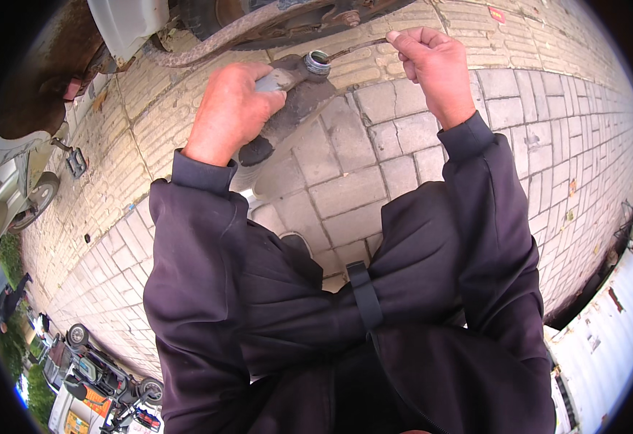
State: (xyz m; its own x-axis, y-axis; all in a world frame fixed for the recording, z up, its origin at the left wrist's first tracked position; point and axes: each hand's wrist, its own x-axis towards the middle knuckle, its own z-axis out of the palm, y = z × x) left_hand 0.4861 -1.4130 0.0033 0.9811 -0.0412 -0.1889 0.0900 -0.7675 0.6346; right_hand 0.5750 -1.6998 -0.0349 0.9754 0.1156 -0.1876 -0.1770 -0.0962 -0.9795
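Observation:
My left hand (pixel 233 105) is closed round a worn grey piece (pixel 276 79), gripped between thumb and fingers. At its far end is a round, open, threaded silver neck (pixel 318 62). A dark, dirty patch (pixel 305 101) shows just below; whether it belongs to the held piece or to the ground I cannot tell. To the right, my right hand (pixel 432 65) pinches the end of a thin dark stick (pixel 360 49). The stick slants down to the left, and its other end meets the mouth of the neck. What is inside the neck is too small to make out.
A rusty metal bar (pixel 222 32) and a tyre (pixel 200 18) of a vehicle lie just beyond my hands. A pedal (pixel 77 163) juts out at left. Paving bricks (pixel 352 192) spread below. A parked scooter (pixel 99 376) stands lower left, a white metal panel (pixel 609 325) lower right.

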